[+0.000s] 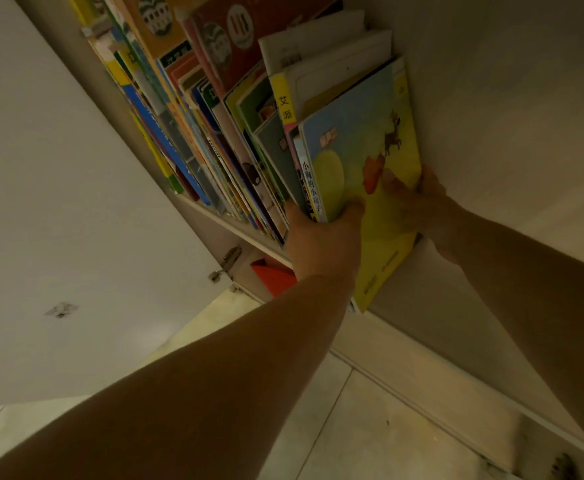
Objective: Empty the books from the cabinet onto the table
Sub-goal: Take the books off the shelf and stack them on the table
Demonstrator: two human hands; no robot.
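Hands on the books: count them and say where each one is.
2. The left hand grips the lower edge of the yellow book and its neighbours; the right hand holds that book's right edge, against the cabinet wall.

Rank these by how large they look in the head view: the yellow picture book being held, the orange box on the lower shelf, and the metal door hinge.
1. Yellow picture book
2. Orange box, partly hidden by the left forearm
3. Metal door hinge

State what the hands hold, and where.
Both hold the yellow book: left hand around its spine near the bottom, right hand at its lower outer edge.
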